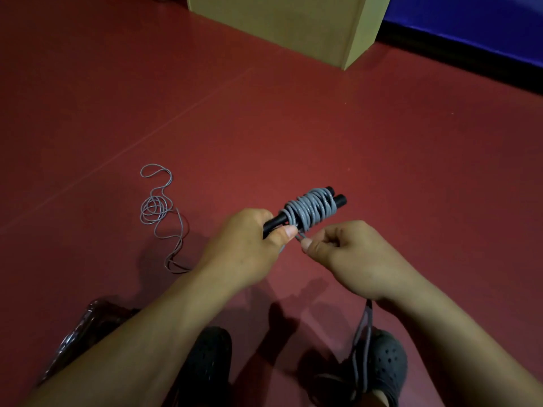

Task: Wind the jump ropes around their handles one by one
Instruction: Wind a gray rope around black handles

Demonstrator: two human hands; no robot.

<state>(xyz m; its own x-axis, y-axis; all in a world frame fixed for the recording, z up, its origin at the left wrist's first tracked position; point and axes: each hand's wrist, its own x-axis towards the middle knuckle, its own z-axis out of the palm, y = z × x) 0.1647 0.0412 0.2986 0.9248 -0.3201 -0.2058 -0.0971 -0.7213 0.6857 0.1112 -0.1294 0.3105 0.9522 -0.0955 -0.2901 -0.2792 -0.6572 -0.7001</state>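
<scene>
Head view: the left hand (244, 245) grips two black handles (338, 198), already wrapped in many grey turns of rope (308, 212). The right hand (349, 254) pinches the rope's tail beside the coil, with slack hanging below. This rope looks nearly wound; a second rope (155, 207) lies loose on the floor (382, 157).

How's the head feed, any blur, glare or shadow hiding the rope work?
Head view: dim, no glare; grey rope coils on the black handles read sharply; hands' shadows fall on the red floor below; frame edges bend, wide-angle.
</scene>
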